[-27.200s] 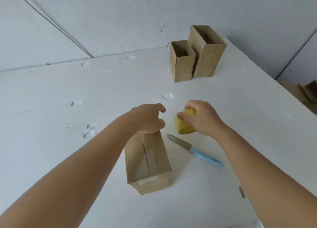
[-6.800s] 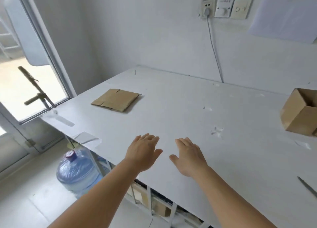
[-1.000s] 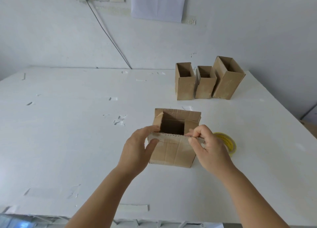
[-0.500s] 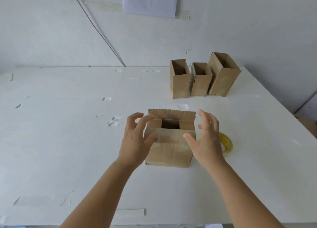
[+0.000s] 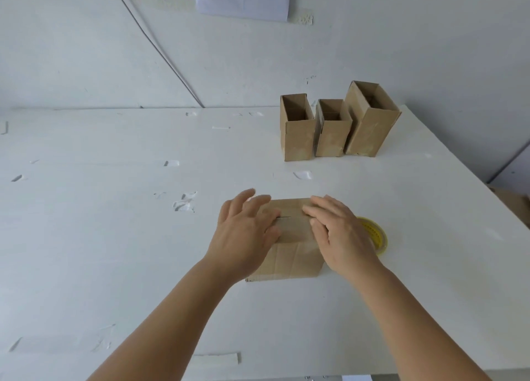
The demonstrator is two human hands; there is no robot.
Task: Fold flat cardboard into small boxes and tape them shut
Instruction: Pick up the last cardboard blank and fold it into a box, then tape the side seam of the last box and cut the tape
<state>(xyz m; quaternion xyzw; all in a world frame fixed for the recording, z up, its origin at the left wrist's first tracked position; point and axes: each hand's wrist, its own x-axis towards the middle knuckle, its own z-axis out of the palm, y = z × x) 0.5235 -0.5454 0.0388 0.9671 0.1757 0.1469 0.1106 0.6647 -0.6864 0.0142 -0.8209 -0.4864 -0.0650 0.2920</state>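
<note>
A small brown cardboard box (image 5: 292,254) stands on the white table (image 5: 114,237) in front of me. Its top flaps lie folded flat, with a thin dark seam between them. My left hand (image 5: 243,234) rests flat on the left part of the flaps, fingers spread. On the right part lies my right hand (image 5: 338,234), pressing down the same way. A yellow tape roll (image 5: 374,235) lies flat on the table just right of the box, partly hidden by my right hand.
Three open-topped cardboard boxes (image 5: 332,128) stand in a row at the back right of the table. Scraps of clear tape (image 5: 183,204) stick to the table surface. The table's right edge (image 5: 487,191) runs diagonally. A cable (image 5: 160,50) hangs down the wall.
The top flaps were open with a hole showing; now they are folded down shut. Both hands came from beside the box onto its top and press flat.
</note>
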